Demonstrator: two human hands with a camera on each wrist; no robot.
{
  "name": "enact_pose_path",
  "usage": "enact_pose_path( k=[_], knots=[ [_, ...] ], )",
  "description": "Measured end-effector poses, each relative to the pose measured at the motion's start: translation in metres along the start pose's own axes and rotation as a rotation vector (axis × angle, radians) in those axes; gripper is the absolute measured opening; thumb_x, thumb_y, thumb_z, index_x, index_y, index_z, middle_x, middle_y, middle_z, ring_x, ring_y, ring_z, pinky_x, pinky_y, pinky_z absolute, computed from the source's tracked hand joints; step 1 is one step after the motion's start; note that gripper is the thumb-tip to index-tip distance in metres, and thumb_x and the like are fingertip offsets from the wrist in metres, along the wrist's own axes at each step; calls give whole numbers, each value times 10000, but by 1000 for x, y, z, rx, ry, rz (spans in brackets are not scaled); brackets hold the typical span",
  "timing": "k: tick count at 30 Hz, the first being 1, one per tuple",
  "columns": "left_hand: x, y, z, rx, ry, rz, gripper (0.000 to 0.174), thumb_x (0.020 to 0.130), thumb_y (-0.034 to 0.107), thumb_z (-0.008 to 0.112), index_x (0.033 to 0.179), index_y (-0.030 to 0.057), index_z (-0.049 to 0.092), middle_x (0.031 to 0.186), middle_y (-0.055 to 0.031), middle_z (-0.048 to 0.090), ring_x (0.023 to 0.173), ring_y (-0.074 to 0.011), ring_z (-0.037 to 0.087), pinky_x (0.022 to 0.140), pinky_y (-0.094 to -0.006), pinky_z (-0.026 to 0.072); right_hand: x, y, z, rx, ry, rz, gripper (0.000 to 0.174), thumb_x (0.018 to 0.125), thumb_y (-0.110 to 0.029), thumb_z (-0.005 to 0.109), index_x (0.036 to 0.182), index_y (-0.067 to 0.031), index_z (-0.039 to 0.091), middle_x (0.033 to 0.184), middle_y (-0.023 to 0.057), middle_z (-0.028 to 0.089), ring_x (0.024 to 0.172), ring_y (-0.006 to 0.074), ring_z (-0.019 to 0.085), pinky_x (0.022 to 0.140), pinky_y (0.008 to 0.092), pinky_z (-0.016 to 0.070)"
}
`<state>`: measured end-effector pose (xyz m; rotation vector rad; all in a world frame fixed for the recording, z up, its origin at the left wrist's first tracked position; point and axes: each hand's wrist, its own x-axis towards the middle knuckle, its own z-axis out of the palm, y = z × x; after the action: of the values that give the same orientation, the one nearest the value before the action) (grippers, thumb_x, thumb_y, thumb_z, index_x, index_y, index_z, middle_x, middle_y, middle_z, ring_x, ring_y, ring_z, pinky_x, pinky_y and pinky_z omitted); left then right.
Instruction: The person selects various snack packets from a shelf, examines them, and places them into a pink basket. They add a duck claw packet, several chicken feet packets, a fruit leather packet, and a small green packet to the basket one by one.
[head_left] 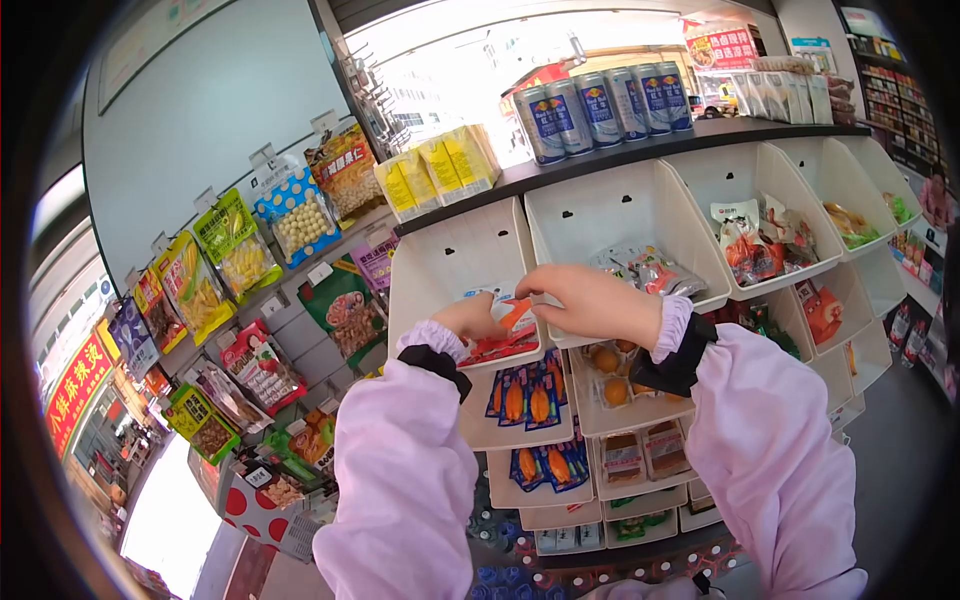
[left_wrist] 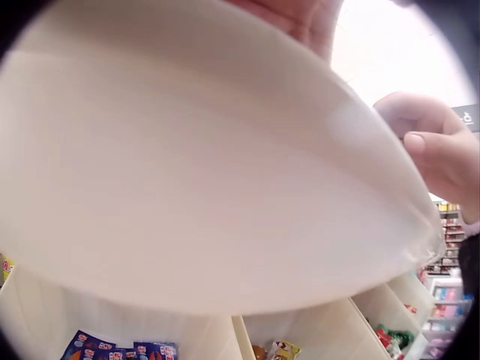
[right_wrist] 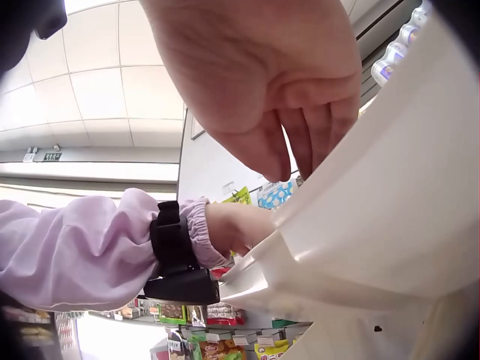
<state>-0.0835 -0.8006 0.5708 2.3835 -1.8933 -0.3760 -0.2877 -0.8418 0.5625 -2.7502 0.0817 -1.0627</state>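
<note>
Orange packet (head_left: 514,317) sits in the bin (head_left: 455,278) near its right edge, between a left hand (head_left: 470,317) and right hand (head_left: 595,300) whose grips cannot be told, and could slip over that edge if nudged.

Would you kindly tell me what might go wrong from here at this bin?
The left hand and right hand are close together at the white bin, so they might bump each other. The orange packet near their fingers lies close to the bin's front edge and could slip over it.
</note>
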Motion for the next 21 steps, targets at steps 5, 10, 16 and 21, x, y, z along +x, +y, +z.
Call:
enact_pose_path(
  k=[5,10,16,21],
  knots=[
    [1,-1,0,-148,62,-59,682,653,250,676,1178,-44,357,944,-150,546,778,-209,581,588,-324,491,-6,-8,-9,-39,-10,8,243,772,-117,501,985,-4,528,964,142,549,904,297,521,790,348,413],
    [0,0,-7,-667,127,-106,586,713,47,598,1205,-93,313,940,-202,527,723,-197,594,566,-285,505,-10,-10,-10,-41,107,-58,193,752,-103,483,912,-14,546,891,154,570,855,310,537,750,381,423],
    [-17,4,-10,-841,293,-11,509,722,-50,548,1188,-89,348,951,-198,525,693,-186,588,564,-273,511,-13,-20,-12,-53,139,6,185,761,-106,483,898,-6,556,880,161,577,821,317,546,733,381,432],
    [-75,-19,-9,-1190,438,259,529,735,-84,480,1230,-44,298,988,-173,517,804,-186,568,674,-267,505,-26,-33,-8,194,232,141,191,776,-121,503,911,-2,565,869,139,587,792,258,572,703,336,447]
  ],
)
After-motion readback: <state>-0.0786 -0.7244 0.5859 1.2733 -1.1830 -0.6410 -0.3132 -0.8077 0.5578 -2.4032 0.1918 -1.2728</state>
